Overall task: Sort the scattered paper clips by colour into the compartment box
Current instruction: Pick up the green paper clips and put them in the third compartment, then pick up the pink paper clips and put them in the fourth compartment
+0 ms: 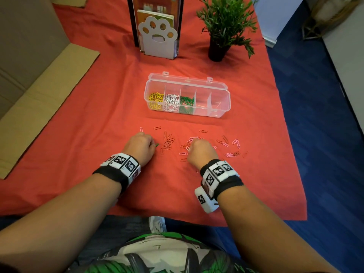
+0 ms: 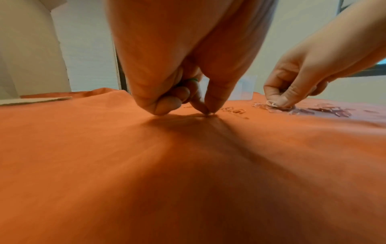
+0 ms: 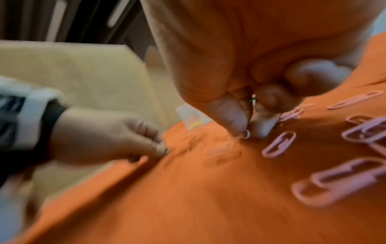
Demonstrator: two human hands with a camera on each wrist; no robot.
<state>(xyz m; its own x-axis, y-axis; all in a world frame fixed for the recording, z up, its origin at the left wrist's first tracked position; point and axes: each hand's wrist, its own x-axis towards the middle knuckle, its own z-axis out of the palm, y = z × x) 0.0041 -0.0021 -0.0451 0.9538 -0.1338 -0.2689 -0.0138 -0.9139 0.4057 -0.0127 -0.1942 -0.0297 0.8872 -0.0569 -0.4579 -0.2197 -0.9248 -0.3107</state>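
The clear compartment box (image 1: pixel 220 91) holds yellow clips (image 1: pixel 156 100), white clips (image 1: pixel 171 102) and green clips (image 1: pixel 186 103) in its three left cells. Red and pink clips (image 1: pixel 168 142) lie scattered on the red cloth in front of it. My left hand (image 1: pixel 154 144) pinches down at the cloth (image 2: pixel 208 111) and holds a green clip (image 2: pixel 192 80) in its curled fingers. My right hand (image 1: pixel 189 147) pinches a white clip (image 3: pixel 246 134) among pink clips (image 3: pixel 278 144). A bit of green (image 3: pixel 253 99) shows inside that fist.
A paw-shaped white stand (image 1: pixel 157 36) with books and a potted plant (image 1: pixel 224 26) stand behind the box. Cardboard (image 1: pixel 45 91) lies at the left. The cloth's right edge (image 1: pixel 291 154) drops to a blue floor.
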